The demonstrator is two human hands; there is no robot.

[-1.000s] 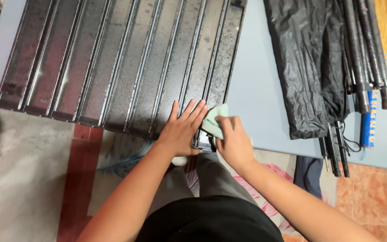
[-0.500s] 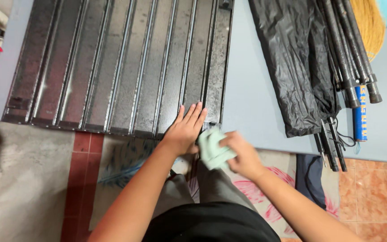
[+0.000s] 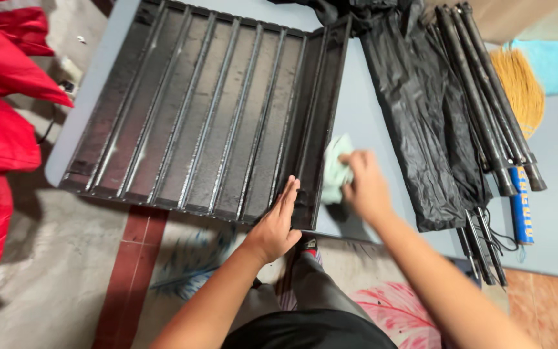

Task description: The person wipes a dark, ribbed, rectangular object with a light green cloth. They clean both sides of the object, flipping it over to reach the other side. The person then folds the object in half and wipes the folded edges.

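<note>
The left hand (image 3: 276,226), fingers flat, steadies the black ribbed panel (image 3: 208,110); the right hand (image 3: 364,187), clamped on a pale cloth (image 3: 334,169), wipes its right edge, leaving the dusty ribs undone.

- The left hand (image 3: 278,226) was bare, without glove, ring or watch, and its forearm was unsleeved down to the bottom edge of the view.
- The right hand (image 3: 365,187), blurred, was likewise bare, its forearm uncovered as far as could be seen.
- Below the left hand, a black garment (image 3: 311,331) covered the torso.
- Just below the left hand, grey trousers (image 3: 311,284) covered the legs, and a dark shoe (image 3: 309,245) with a small red mark showed.
</note>
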